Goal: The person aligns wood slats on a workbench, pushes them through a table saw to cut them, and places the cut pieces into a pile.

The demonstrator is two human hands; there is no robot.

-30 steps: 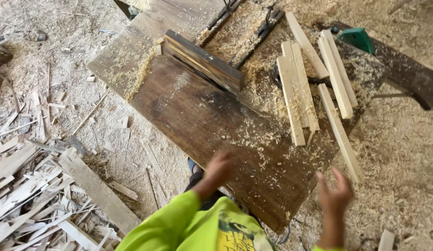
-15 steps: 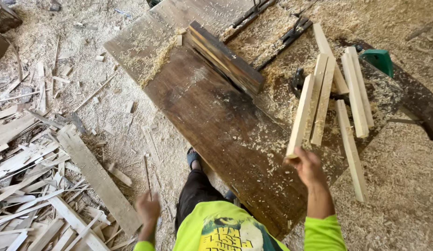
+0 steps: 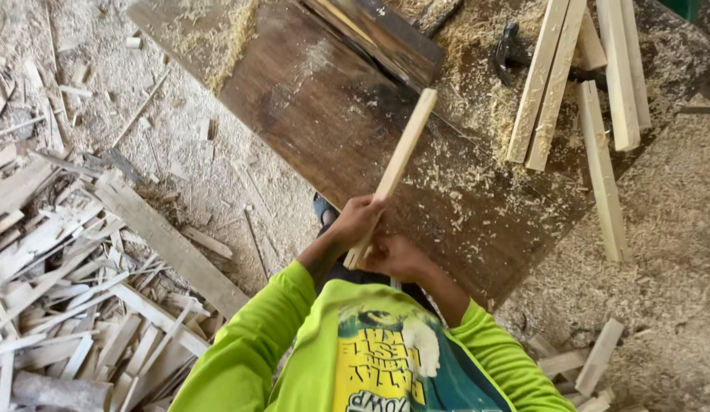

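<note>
Both hands grip one long, pale wooden stick (image 3: pixel 397 164). The left hand (image 3: pixel 357 221) and right hand (image 3: pixel 397 258) wrap their fingers tight around its bottom end. The stick points up over the dusty brown workbench (image 3: pixel 347 130).

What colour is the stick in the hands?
Pale, light wood stick, seen in the head view.

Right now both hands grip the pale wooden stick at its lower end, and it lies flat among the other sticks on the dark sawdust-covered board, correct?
Not quite. The head view shows the left hand and right hand gripping the pale wooden stick at its lower end, but it is held up, apart from the other sticks on the dark sawdust-covered board.
</note>
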